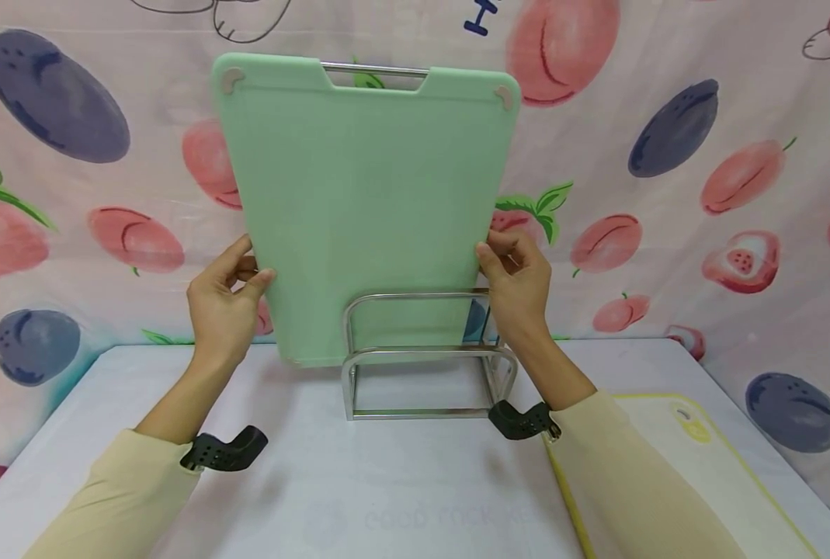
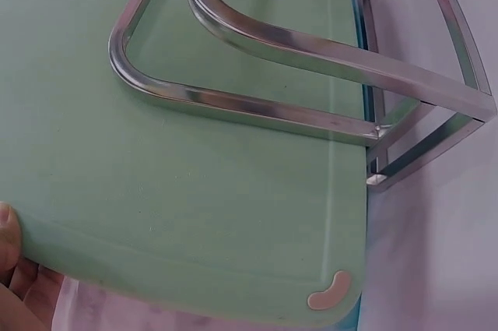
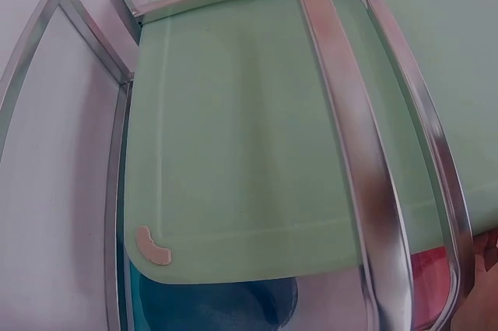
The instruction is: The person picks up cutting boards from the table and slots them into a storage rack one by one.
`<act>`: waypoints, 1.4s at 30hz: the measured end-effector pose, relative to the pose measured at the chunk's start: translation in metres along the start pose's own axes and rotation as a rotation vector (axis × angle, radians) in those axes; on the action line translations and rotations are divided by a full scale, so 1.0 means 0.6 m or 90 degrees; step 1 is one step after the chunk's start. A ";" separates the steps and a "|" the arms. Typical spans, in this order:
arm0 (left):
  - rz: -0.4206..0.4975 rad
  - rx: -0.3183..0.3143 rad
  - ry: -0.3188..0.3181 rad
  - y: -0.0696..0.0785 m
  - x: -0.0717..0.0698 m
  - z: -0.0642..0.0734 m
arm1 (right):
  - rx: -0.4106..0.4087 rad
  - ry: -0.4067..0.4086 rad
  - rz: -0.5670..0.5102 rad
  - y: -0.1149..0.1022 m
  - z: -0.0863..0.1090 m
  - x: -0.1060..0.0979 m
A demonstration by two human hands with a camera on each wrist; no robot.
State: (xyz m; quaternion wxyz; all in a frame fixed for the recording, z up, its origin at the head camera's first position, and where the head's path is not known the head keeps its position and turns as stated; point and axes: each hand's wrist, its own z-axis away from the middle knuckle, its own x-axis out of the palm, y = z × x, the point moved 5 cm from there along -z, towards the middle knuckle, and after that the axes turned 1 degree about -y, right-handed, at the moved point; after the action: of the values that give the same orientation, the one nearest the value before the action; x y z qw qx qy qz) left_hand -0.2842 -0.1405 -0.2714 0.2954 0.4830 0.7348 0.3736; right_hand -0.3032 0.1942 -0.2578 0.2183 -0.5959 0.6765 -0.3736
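Note:
A light green cutting board [image 1: 373,186] stands nearly upright, with a metal bar across the cutout at its top and small beige corner pads. My left hand [image 1: 229,303] pinches its left edge, thumb on the front face and fingers curled behind. On the opposite edge, my right hand [image 1: 519,279] pinches it lower down, close over the rack's right end. The silver metal rack [image 1: 421,353] has its rounded hoops in front of the board's lower part. Past the rack's left end juts the board's lower left corner. Both wrist views show the board's lower face [image 2: 233,198] behind the hoops [image 3: 350,128].
At the right lies a white board with a yellow rim [image 1: 708,466], partly covered by my right sleeve [image 1: 638,473]. The white table [image 1: 359,481] ends at a fruit-printed backdrop [image 1: 666,210] close behind the rack. Black wrist devices [image 1: 226,450] hang beneath both wrists.

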 end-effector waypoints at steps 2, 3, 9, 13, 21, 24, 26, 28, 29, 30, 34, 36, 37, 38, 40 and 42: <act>0.001 -0.002 0.000 0.000 0.001 0.000 | 0.002 0.004 -0.005 0.001 0.000 -0.001; 0.002 -0.003 0.000 0.000 0.002 0.000 | 0.005 0.006 -0.007 0.001 0.000 -0.002; -0.001 0.006 0.000 0.003 0.007 0.000 | 0.014 0.021 -0.015 0.003 0.001 -0.007; -0.008 0.016 -0.005 0.005 0.010 -0.002 | 0.024 0.028 -0.021 0.006 0.001 -0.011; -0.011 0.026 -0.018 0.010 0.014 -0.002 | 0.034 0.037 0.000 0.009 0.005 -0.020; -0.010 0.026 -0.017 0.011 0.015 -0.003 | 0.034 0.032 0.000 0.010 0.006 -0.021; -0.008 0.026 -0.017 0.011 0.016 -0.003 | 0.040 0.029 -0.004 0.012 0.007 -0.022; -0.004 0.027 -0.018 0.012 0.019 -0.003 | 0.056 0.028 -0.017 0.016 0.007 -0.024; -0.004 0.027 -0.018 0.013 0.020 -0.003 | 0.064 0.028 -0.025 0.017 0.008 -0.026; -0.005 0.027 -0.018 0.014 0.022 -0.003 | 0.071 0.029 -0.032 0.019 0.008 -0.027; -0.011 0.030 -0.019 0.016 0.027 -0.004 | 0.082 0.044 -0.048 0.024 0.010 -0.034; -0.017 0.032 -0.023 0.016 0.029 -0.004 | 0.082 0.055 -0.048 0.025 0.011 -0.037; -0.022 0.035 -0.026 0.017 0.030 -0.005 | 0.083 0.059 -0.049 0.026 0.012 -0.038; -0.028 0.038 -0.028 0.017 0.031 -0.005 | 0.083 0.061 -0.051 0.027 0.012 -0.039; -0.038 0.045 -0.033 0.019 0.033 -0.005 | 0.090 0.064 -0.059 0.028 0.014 -0.041; -0.047 0.054 -0.035 0.020 0.034 -0.006 | 0.093 0.064 -0.069 0.030 0.015 -0.042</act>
State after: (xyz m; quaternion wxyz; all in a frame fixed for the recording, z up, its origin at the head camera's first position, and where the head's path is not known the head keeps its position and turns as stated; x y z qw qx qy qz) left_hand -0.2884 -0.1193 -0.2609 0.3084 0.4778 0.7587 0.3177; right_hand -0.3029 0.2166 -0.2809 0.2066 -0.5948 0.6241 -0.4627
